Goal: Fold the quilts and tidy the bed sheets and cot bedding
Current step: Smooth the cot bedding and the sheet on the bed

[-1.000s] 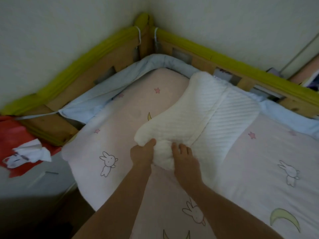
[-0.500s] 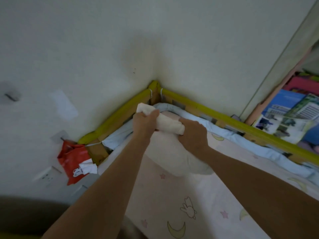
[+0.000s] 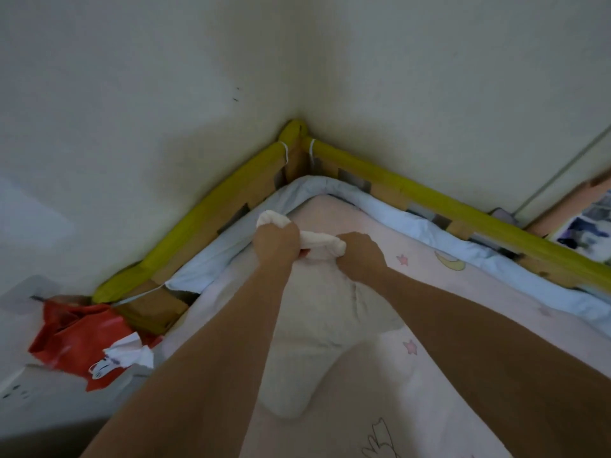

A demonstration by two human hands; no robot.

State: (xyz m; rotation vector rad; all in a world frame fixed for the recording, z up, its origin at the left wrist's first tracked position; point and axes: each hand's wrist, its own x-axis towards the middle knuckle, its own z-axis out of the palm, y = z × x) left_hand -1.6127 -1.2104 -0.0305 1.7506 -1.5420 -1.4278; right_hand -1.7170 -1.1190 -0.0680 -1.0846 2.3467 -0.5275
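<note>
In the head view, the left hand [image 3: 276,241] and right hand [image 3: 360,256] are both gripping the bunched top edge of a white quilt [image 3: 317,332], which is hanging at frame centre over the pink cot sheet [image 3: 429,325].

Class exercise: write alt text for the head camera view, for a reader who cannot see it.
Two bare hands, left and right, grip the bunched top edge of a white quilt that hangs over a pink sheet in a cot corner. Yellow padded rails meet at the wall; a red bag lies left.
</note>
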